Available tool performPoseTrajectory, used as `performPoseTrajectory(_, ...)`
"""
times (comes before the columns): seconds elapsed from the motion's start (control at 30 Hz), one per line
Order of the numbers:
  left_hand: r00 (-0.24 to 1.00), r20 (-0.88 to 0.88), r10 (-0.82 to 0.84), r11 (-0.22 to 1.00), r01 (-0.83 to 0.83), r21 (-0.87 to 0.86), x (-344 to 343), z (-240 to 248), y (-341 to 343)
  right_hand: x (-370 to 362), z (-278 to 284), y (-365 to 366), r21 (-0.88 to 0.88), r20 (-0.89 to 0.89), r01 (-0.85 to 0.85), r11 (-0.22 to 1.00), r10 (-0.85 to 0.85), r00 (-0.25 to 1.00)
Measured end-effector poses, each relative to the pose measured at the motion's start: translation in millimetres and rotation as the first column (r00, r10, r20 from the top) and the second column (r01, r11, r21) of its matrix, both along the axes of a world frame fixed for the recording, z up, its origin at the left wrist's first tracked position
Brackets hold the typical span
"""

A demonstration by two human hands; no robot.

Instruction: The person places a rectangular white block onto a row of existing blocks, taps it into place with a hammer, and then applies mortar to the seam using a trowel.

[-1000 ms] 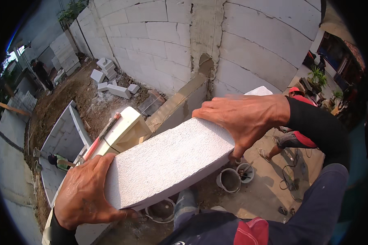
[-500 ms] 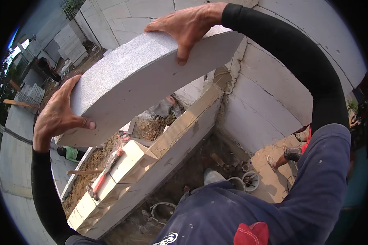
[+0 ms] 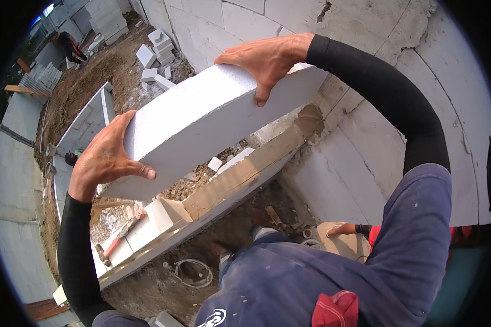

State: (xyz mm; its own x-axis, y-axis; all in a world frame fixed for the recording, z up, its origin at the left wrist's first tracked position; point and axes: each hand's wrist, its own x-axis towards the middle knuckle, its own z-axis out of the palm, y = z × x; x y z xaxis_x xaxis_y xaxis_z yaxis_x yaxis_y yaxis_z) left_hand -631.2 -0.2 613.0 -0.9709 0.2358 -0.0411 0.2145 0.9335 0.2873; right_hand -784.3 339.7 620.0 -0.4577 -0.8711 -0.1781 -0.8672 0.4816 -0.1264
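A long white aerated concrete block (image 3: 204,131) is held up in the air between my two hands. My left hand (image 3: 108,155) grips its left end, thumb on the near face and fingers over the top edge. Near its right end, my right hand (image 3: 270,62) clasps the block from above with the thumb down the near face. Below the block runs a low block wall (image 3: 202,223), its top coated with a grey-brown mortar layer (image 3: 245,171). Bare blocks (image 3: 153,226) form the wall's left stretch, where a red-handled hammer (image 3: 106,252) lies.
A tall block wall (image 3: 360,158) meets the low one at the right. Loose blocks (image 3: 158,46) are heaped on the soil beyond. A coiled hose (image 3: 193,272) lies on the floor by my legs. One person (image 3: 71,46) stands far left; another's arm (image 3: 343,230) shows at the right.
The block has come down and to the right, nearer to the mortar-topped wall, with both hands still gripping it. My view has shifted as well, showing more loose blocks behind.
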Motion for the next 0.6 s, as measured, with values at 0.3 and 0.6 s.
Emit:
performPoseTrajectory(0.3,0.993,-0.018,-0.113,0.992,0.114,0.047,5,-33,12,20,-20,23,0.049,-0.103,0.132,0.99,-0.126,0.987)
performPoseTrajectory(0.6,0.983,-0.076,-0.169,0.985,0.166,-0.046,10,-57,35,21,-40,39,0.097,-0.011,0.106,0.99,-0.106,0.994)
